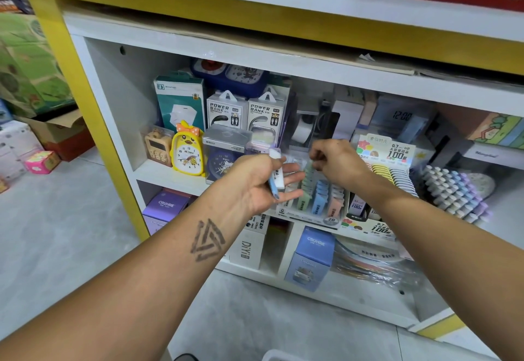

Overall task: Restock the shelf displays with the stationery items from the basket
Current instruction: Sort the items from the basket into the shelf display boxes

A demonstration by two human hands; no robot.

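Two small, light, stiff blue-and-white lead cases (pixel 275 176) are gripped by the left hand (pixel 262 182); one green case (pixel 309 165) is pinched at its top by the right hand (pixel 336 162).

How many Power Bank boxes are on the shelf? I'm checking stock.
2: the left Power Bank box and the right Power Bank box stand side by side behind the yellow chick clock. More may be hidden behind them.

Display rack (pixel 317 205) partly behind hands
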